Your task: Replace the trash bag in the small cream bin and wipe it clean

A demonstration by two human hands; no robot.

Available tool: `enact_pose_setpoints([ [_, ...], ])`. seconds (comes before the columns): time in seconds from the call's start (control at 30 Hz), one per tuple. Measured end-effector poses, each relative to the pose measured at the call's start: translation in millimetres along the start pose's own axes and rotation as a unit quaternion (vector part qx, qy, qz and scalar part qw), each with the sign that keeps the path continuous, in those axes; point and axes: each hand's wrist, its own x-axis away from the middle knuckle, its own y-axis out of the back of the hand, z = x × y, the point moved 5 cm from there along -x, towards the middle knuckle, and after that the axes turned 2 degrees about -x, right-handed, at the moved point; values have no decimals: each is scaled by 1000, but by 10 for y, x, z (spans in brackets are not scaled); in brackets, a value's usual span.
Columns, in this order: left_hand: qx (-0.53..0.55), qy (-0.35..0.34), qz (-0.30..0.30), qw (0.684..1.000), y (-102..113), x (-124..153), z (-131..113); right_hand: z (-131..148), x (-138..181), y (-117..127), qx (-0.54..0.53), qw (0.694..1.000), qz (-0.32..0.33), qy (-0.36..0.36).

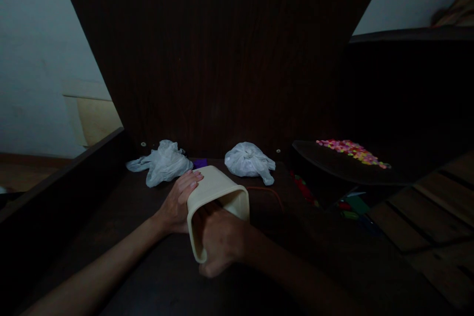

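Gripping the cream bin [215,183] from its outer left side, the left hand [179,202] lays its fingertips on the upper wall. The bin is tilted over, mouth toward the viewer; whether it rests on the dark panel [148,276] below is hidden. The right hand [224,239] reaches into the mouth, fingers mostly out of sight, so I cannot tell how wide they are or what they hold. Behind lie 1 crumpled bag [166,164] and, apart on the right, 1 knotted bag [246,160], both white. Farther right, pink and yellow bits [351,152] sit on a dark ledge [329,165].
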Motion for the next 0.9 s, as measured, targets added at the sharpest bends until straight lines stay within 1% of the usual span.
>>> enact_pose_setpoints([
  [0.07, 5, 11, 3, 1000, 9, 7, 16, 21, 39, 40, 14, 1000, 4, 8],
  [0.17, 13, 26, 9, 1000, 24, 26, 42, 63, 96, 140, 19, 999, -24, 22],
  [0.27, 28, 56, 3, 998, 40, 49, 83, 87, 186, 243, -9, 997, -61, 49],
  [0.37, 45, 77, -12, 996, 55, 64, 105, 78, 292, 324, -49, 993, -89, 54],
  [0.43, 51, 78, -11, 996, 59, 65, 101, 79, 357, 357, -56, 994, -81, 45],
  [0.6, 50, 89, 14, 995, 67, 60, 98, 125, 518, 439, -22, 999, -24, 23],
  [0.7, 49, 107, 8, 993, 77, 75, 108, 131, 607, 504, -21, 999, -25, 24],
  [0.83, 64, 141, -6, 988, 70, 110, 128, 87, 669, 553, -23, 998, -46, 29],
  [0.9, 67, 144, -15, 987, 72, 120, 130, 65, 675, 557, -24, 998, -55, 34],
])
